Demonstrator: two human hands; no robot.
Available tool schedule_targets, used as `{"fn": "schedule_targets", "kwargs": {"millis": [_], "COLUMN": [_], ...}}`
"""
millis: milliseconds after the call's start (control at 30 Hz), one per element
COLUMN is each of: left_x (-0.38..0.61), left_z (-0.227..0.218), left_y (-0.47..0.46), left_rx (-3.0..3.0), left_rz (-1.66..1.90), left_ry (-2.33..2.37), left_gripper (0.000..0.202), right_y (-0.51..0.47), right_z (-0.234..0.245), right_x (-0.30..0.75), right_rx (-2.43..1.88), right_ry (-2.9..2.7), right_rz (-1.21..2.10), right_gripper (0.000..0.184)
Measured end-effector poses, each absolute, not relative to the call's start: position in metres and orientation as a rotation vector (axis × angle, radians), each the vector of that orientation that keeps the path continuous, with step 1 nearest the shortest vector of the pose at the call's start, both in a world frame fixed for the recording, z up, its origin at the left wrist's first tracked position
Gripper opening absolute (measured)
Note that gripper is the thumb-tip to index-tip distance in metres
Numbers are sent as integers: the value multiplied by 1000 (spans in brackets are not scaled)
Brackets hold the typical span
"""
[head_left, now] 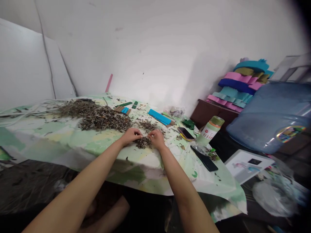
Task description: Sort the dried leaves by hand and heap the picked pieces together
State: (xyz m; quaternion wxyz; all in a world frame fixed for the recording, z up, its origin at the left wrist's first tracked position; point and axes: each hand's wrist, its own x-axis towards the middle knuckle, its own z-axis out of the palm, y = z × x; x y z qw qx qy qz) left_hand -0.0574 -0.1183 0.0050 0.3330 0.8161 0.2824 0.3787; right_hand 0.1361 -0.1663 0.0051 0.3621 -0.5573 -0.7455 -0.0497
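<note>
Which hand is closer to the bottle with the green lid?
The right hand. It is at the right side of the small front pile, with the bottle off to its right. The left hand is farther away, at the pile's left side.

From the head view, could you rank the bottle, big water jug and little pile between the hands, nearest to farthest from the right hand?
From the right hand:
1. Little pile, just to its left.
2. Bottle, to the right.
3. Big water jug, farther right, beyond the bottle.
</note>
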Motion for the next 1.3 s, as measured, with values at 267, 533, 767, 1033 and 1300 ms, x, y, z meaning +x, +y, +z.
{"fn": "schedule_targets", "kwargs": {"millis": [267,533,767,1033,1300], "left_x": [-58,-54,-53,-54,-49], "left_z": [6,-2,2,12,17], "left_y": [-115,-120,-129,-108,-55], "left_rx": [2126,2240,2273,2066,1991], "left_rz": [979,848,701,612,716], "left_ry": [748,754,586,341,521], "left_gripper": [29,46,41,35,26], "right_y": [-169,-166,-131,-59,-64], "right_z": [5,1,11,31,51], "right_x": [132,141,153,156,192], "right_rx": [-1348,-1507,-1713,-1716,-1373], "right_ry": [-1988,-1813,-1778,-2109,-2540], "right_rz": [-27,-94,-105,131,543], "right_gripper": [10,36,31,38,28]}}
